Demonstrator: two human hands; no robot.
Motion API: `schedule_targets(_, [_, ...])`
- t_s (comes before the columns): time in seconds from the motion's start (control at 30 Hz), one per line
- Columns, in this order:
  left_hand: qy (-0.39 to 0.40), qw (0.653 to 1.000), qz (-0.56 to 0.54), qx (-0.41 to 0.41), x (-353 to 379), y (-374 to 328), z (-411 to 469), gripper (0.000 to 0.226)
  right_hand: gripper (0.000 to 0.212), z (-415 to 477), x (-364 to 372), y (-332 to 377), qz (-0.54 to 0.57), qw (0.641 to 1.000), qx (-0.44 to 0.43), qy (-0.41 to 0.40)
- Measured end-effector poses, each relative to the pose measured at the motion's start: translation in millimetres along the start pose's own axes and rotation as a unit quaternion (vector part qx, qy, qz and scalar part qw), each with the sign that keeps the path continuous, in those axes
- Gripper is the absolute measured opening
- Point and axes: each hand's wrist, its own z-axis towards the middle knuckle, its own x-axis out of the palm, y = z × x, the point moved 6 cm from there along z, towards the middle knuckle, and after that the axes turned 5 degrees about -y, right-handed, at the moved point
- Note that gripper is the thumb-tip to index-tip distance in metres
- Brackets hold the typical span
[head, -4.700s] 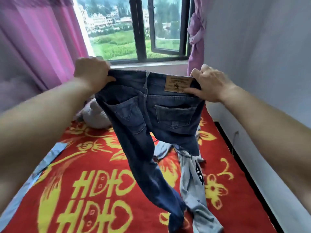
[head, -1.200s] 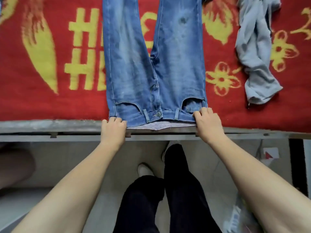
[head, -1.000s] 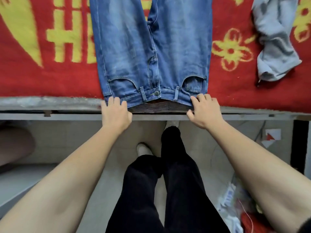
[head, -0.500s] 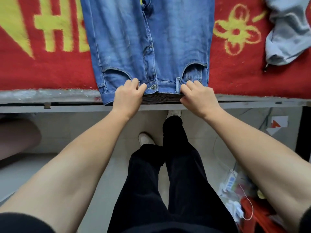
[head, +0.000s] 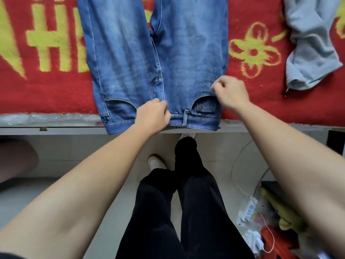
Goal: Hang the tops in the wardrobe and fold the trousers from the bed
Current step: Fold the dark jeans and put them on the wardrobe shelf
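The jeans (head: 130, 53) lie flat on the bed (head: 46, 90), waistband near, legs running far. My left hand (head: 152, 116) pinches mid-waistband with curled fingers. My right hand (head: 231, 94) is curled at the right hip seam (too blurred to tell its grip).

Bed (head: 56, 121) had a red blanket (head: 46, 90); jeans (head: 153, 58) lay flat, waistband over the near edge, grey top (head: 309, 49) toward the right.
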Motion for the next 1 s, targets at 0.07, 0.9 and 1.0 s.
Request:
schedule_targets(0.07, [-0.025, 0.995, -0.088, -0.024, -2.3, -23.5, 15.1, 0.017, 0.027, 28.1, -16.4, -13.4, 0.092, 0.992, 0.078, -0.047])
schedule_targets(0.9, [0.103, 0.964, -0.179, -0.165, 10.9, -132.2, 105.7, 0.022, 0.02, 149.6, -40.8, -9.0, 0.178, 0.981, 0.074, -0.029])
schedule_targets(1.0, [0.127, 0.916, -0.33, -0.19, -1.8, -115.5, 91.0, 0.022, 0.028, 138.6, -44.2, 13.2, 0.211, 0.974, 0.078, -0.038])
